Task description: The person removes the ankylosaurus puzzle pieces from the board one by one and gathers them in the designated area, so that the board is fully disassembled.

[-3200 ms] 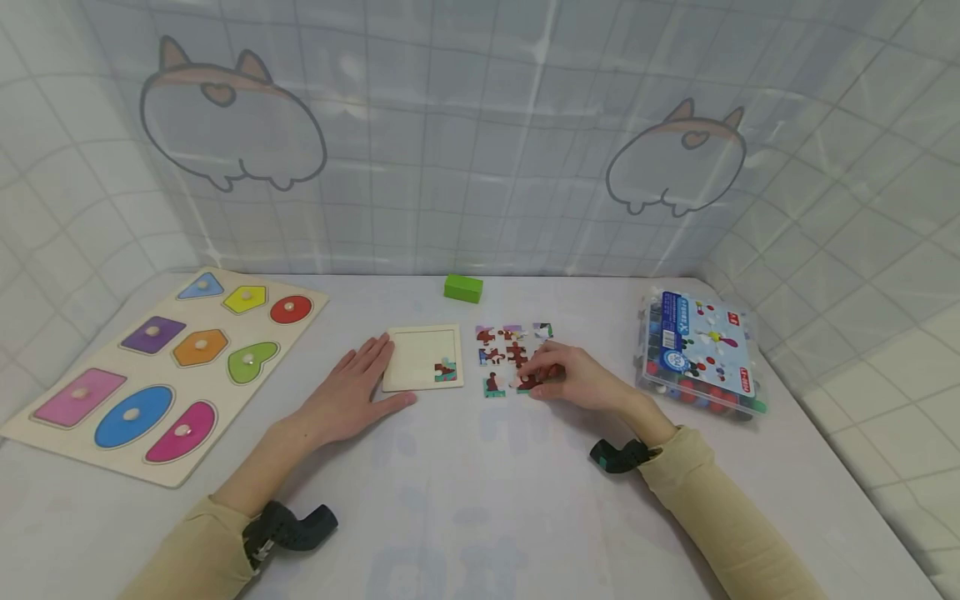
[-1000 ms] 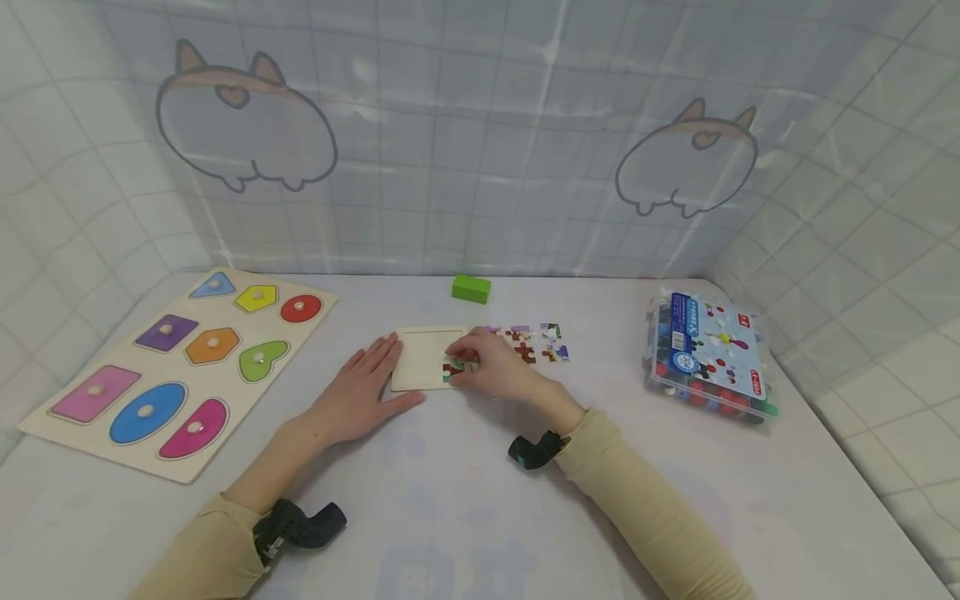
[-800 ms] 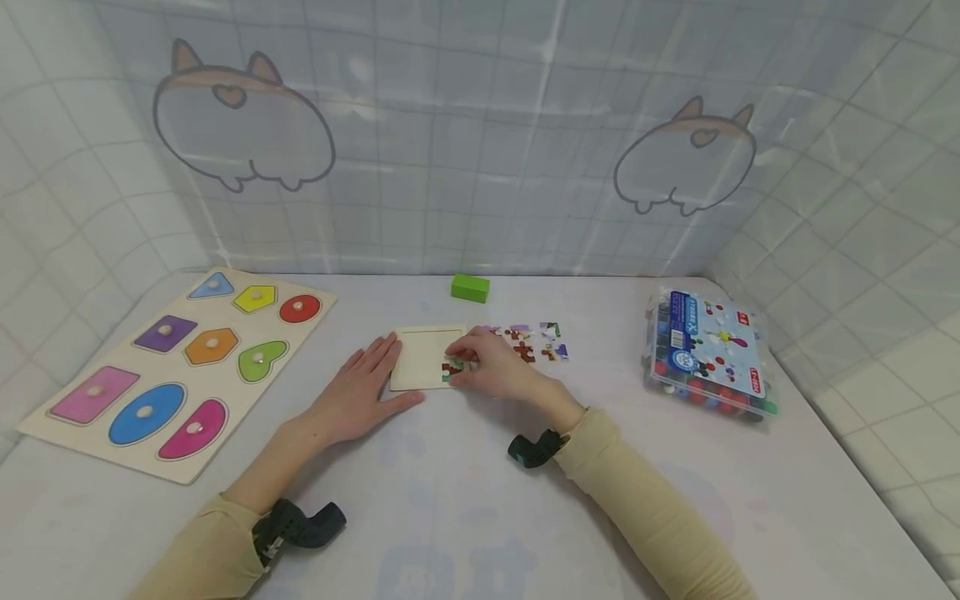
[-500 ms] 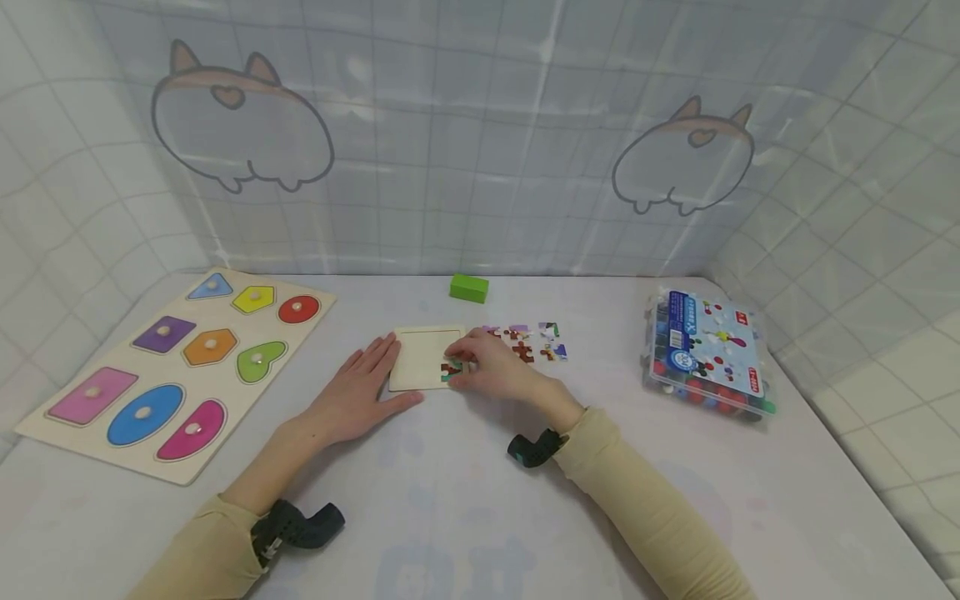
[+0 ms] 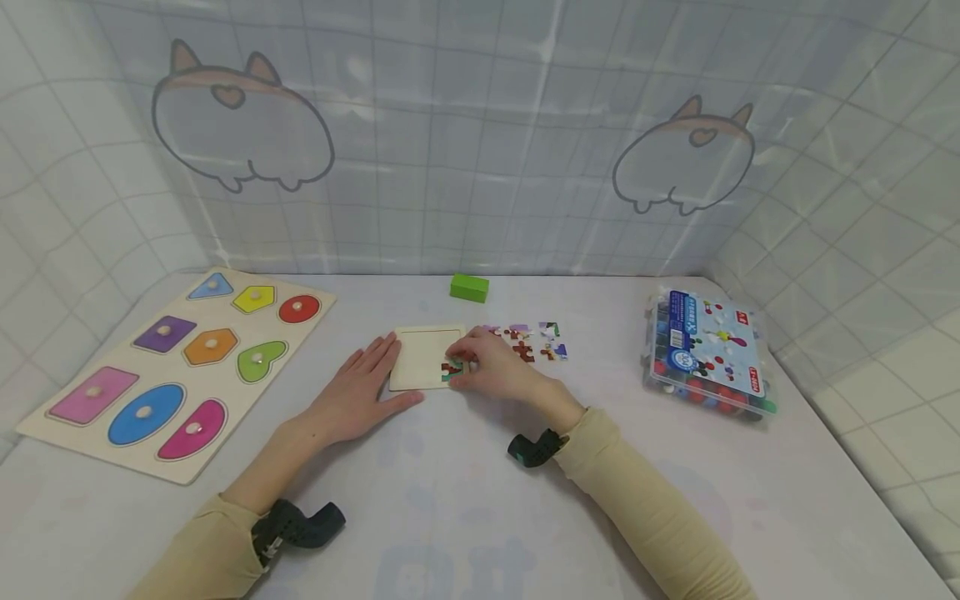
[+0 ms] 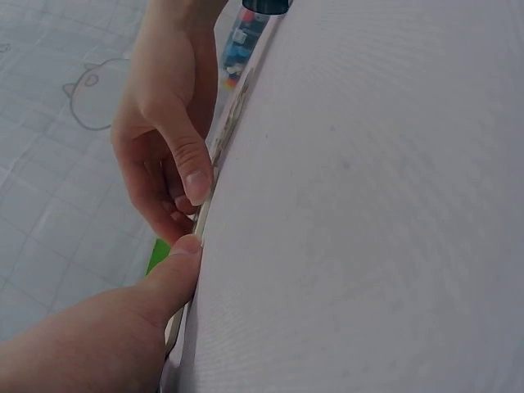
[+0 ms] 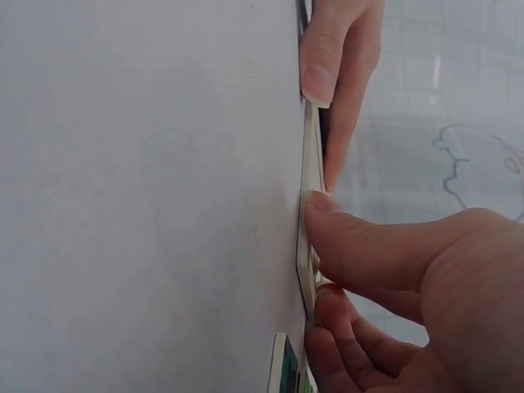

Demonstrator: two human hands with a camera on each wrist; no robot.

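My left hand (image 5: 352,396) lies flat with its fingers along the left edge of a shallow square wooden puzzle tray (image 5: 416,354), the thumb near its front corner. At the tray's right side, my right hand (image 5: 495,367) has curled fingers and thumb over a jigsaw piece (image 5: 450,370) with brown and teal print, in the lower right corner. It pinches at the piece, which is mostly hidden by the fingers. In the right wrist view, thumb and fingertips meet at the tray edge (image 7: 308,237). Loose jigsaw pieces (image 5: 523,352) lie right of the tray, partly behind this hand.
A shape-peg board (image 5: 168,421) lies at the left. Behind the tray sits a green block (image 5: 469,288). On the right is a clear plastic box (image 5: 708,354) of coloured parts. A patterned curtain (image 5: 450,150) hangs behind the table.
Over about three seconds, my right hand moved left from the loose pieces to the tray's lower right corner. During the last second it has hardly moved; my left hand stayed on the tray.
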